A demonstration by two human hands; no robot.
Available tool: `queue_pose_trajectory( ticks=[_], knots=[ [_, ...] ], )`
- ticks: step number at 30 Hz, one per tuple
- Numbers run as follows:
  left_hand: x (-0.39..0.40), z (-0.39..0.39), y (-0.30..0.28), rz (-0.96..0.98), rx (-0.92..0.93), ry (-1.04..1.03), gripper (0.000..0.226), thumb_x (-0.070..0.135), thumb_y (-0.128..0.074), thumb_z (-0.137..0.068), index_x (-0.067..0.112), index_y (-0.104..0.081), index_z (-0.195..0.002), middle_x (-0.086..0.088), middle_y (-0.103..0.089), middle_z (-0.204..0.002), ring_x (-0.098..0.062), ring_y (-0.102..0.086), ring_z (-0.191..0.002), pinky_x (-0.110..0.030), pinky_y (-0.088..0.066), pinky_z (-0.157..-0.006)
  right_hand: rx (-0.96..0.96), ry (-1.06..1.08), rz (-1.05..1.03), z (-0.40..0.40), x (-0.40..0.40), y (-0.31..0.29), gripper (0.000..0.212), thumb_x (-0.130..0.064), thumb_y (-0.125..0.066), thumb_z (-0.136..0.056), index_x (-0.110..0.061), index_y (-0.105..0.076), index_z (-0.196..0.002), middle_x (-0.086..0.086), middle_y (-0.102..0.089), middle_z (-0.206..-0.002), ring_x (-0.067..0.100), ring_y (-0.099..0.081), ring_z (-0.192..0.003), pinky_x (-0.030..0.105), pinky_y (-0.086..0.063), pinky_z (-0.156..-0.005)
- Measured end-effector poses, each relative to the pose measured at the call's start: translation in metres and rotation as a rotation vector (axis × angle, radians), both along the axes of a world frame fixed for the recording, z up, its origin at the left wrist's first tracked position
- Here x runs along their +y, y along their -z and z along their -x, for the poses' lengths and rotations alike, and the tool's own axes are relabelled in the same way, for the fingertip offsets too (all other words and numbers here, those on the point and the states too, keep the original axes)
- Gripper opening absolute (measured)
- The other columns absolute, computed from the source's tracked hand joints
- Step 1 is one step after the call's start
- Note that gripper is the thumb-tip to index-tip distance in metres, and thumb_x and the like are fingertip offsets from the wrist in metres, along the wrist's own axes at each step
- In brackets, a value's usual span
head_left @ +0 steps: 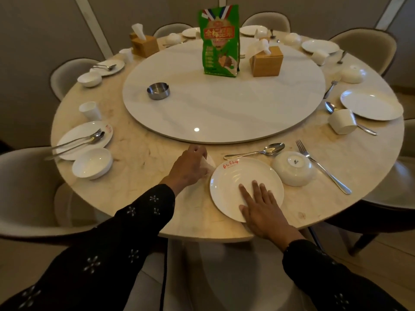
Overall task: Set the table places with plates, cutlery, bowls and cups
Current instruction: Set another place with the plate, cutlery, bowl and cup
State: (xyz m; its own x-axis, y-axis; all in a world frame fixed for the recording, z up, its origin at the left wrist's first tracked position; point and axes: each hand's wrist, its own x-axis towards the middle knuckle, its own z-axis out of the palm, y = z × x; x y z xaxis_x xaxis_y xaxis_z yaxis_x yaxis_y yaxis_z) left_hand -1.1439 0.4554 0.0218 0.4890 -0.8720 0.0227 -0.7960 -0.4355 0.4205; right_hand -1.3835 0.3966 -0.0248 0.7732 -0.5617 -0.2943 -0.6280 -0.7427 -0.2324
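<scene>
A white plate (233,178) with a red mark lies at the near edge of the round table (143,167). My right hand (265,212) rests flat on its near part, fingers straight. Just left of the plate my left hand (188,169) grips a white cup (208,163), mostly hidden by the hand. A spoon (258,151) lies beyond the plate. An upturned white bowl (294,168) sits right of the plate, with a fork (321,166) further right.
A turntable (224,104) in the middle carries a green bag (220,41), a steel ashtray (158,90) and a wooden tissue box (267,61). Other places around the rim hold plates, bowls, cups and cutlery. Upholstered chairs ring the table.
</scene>
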Motion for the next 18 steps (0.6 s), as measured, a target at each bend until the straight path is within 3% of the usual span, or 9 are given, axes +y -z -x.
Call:
queue_pose_trajectory(
  ticks=[3,10,16,18],
  knots=[
    [0.012,-0.007,-0.007,0.059,0.136,-0.092,0.036,0.028,-0.079,-0.073,0.017,-0.049,-0.088,0.004,-0.048,-0.115,-0.019,-0.052,-0.094,-0.026,-0.040,-0.071,0.031,-0.009,0.004,-0.003,-0.001,0.001,0.063,-0.045,-0.018,-0.102,-0.027,0.018,-0.150,0.014,0.021,-0.159,0.034,0.016,-0.147,0.046,0.005,-0.119],
    [0.020,-0.024,-0.008,0.113,0.248,-0.072,0.040,0.022,-0.085,-0.069,0.016,-0.047,-0.081,0.003,-0.050,-0.109,-0.021,-0.052,-0.098,-0.027,-0.044,-0.070,0.059,-0.006,-0.042,-0.001,0.000,-0.003,0.064,-0.047,-0.018,-0.102,-0.029,0.022,-0.149,0.012,0.025,-0.158,0.033,0.019,-0.146,0.047,0.007,-0.120],
    [0.015,-0.028,-0.006,0.098,0.328,-0.032,0.042,0.014,-0.086,-0.066,0.022,-0.046,-0.074,-0.001,-0.058,-0.111,-0.026,-0.057,-0.106,-0.044,-0.055,-0.085,0.057,-0.001,-0.038,0.001,0.002,-0.001,0.064,-0.048,-0.017,-0.101,-0.029,0.022,-0.149,0.010,0.026,-0.157,0.032,0.020,-0.146,0.045,0.008,-0.119],
    [0.013,-0.031,-0.006,0.100,0.348,-0.022,0.041,0.011,-0.086,-0.066,0.020,-0.047,-0.074,-0.002,-0.059,-0.112,-0.026,-0.057,-0.108,-0.042,-0.056,-0.087,0.052,-0.003,-0.030,0.002,0.002,0.000,0.064,-0.050,-0.014,-0.100,-0.029,0.022,-0.149,0.010,0.027,-0.157,0.032,0.020,-0.146,0.045,0.008,-0.119]
  ],
)
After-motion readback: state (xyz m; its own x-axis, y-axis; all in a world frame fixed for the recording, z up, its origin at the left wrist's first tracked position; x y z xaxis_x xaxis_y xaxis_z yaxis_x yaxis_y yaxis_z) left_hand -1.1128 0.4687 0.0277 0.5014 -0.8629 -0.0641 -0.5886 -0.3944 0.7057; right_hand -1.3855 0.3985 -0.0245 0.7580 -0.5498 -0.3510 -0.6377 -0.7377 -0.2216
